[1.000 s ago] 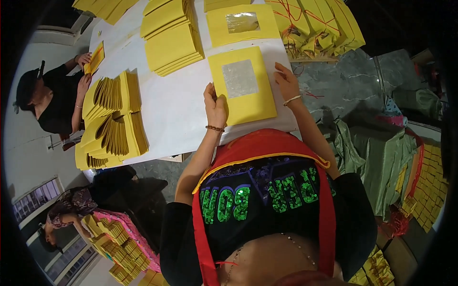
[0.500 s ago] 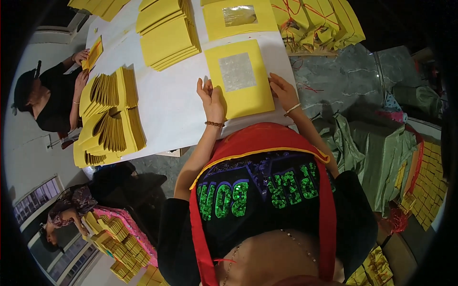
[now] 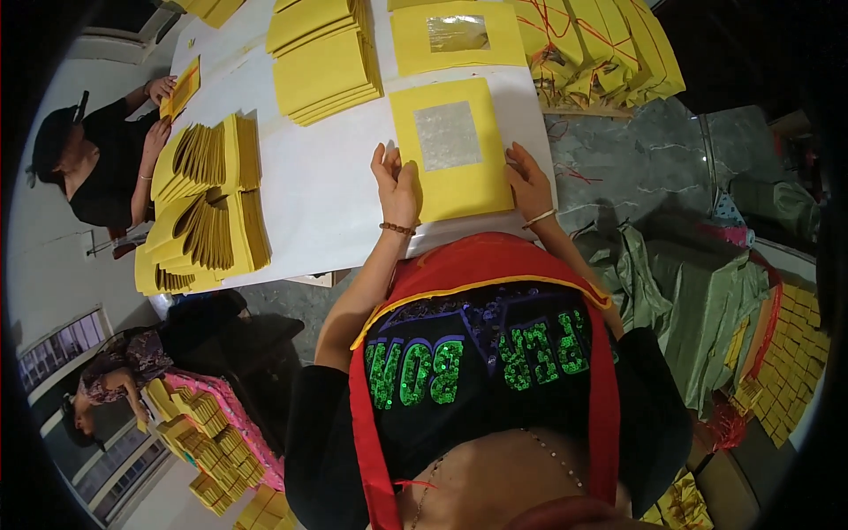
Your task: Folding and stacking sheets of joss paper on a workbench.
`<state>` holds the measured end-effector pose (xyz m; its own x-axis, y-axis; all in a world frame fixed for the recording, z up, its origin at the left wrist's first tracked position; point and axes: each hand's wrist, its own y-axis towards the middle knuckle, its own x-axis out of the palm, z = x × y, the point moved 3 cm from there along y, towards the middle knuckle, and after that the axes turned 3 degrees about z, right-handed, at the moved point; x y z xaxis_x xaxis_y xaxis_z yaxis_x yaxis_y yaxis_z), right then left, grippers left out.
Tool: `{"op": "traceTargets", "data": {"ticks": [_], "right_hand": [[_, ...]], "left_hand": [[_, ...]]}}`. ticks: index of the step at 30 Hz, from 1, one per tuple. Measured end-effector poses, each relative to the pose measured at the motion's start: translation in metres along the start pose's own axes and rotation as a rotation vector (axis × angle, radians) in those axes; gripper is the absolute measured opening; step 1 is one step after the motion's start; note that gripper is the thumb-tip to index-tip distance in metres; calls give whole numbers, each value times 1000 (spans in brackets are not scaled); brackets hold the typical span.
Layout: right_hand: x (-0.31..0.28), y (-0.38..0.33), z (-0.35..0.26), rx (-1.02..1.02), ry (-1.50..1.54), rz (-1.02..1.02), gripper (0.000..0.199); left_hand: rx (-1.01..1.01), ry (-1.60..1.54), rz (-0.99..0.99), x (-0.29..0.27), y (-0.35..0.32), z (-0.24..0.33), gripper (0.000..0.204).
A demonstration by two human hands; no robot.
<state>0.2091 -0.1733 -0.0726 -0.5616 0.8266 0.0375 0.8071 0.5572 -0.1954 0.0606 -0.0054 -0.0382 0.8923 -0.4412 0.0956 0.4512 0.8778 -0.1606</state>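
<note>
A neat stack of yellow paper sheets point(image 3: 464, 190) lies on the white table in front of me, with a silver foil square point(image 3: 448, 137) on its top sheet. My left hand point(image 3: 397, 187) stands on edge at the stack's left side, its thumb close against the paper and its fingers apart, slightly bent. On the opposite side, my right hand point(image 3: 530, 185) lies along the stack's right edge, fingers stretched forward. Neither hand is wrapped round the stack; light contact with its edges cannot be made out for certain.
Another foil-marked yellow stack point(image 3: 455, 60) lies just beyond. Folded yellow bundles point(image 3: 327, 84) and fanned bundles point(image 3: 203, 199) stand to the left on the white table point(image 3: 322, 190). A co-worker point(image 3: 106, 168) handles yellow paper at far left. Red-tied yellow bundles point(image 3: 601, 40) and green sacks point(image 3: 693, 291) are at right.
The view has shifted slightly, so the table and stacks appear a little further right. My right hand sits lower along the stack's edge; the left stays by its side.
</note>
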Motion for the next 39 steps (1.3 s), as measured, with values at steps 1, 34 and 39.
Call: {"op": "traceTargets", "data": {"ticks": [1,34,39], "right_hand": [[4,-2,4,-42,57,-6,43],[5,-3,-4,14,7,-129,50],[-4,-1,1,57,81,-28,46]], "left_hand": [[-1,3,0,0,0,-1,59],[-64,125,-47,-13,-25,5,60],[492,685,-262,-12,-31,31,49]]}}
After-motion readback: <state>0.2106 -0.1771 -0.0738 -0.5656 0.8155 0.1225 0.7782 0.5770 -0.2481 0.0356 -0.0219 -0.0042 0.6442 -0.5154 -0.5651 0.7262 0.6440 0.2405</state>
